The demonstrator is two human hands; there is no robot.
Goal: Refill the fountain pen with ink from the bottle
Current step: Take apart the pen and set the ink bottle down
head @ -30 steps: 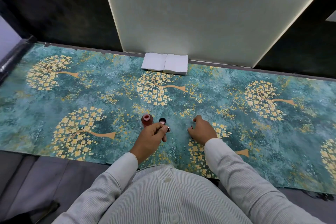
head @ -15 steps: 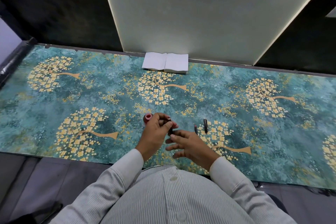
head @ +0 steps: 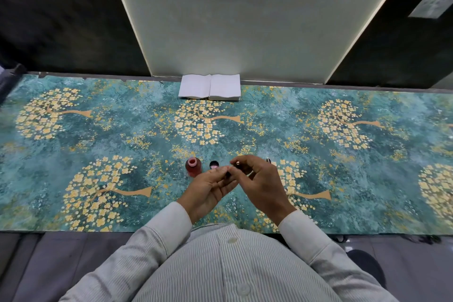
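1. Your left hand (head: 210, 185) is raised just above the bench (head: 61, 225) near the middle of its near edge, palm up, with fingertips pinched on the dark end of the slim fountain pen section (head: 230, 175).
2. Your right hand (head: 259, 181) meets the left one from the right; its thumb and forefinger are curled round a small metal-tipped pen part (head: 237, 163). The two hands touch at the fingertips.
3. The pen parts between the hands are small and largely hidden by the fingers; whether the two pieces are joined cannot be told.
4. The small round glass ink bottle with reddish ink (head: 193, 167) stands upright and uncapped on the bench, just left of your left fingertips and apart from them.
5. The black round bottle cap (head: 214, 165) lies on the bench between the bottle and your hands, with its open side up.
6. A dark slim pen piece with a metal clip (head: 269, 160) lies on the bench just behind your right hand, mostly hidden by it.
7. A teal cloth printed with golden flowering trees (head: 367, 179) covers the bench.
8. An open white notebook with blank pages (head: 210, 87) lies at the middle of the far edge, against the pale wall panel (head: 245, 19), well apart from the hands.
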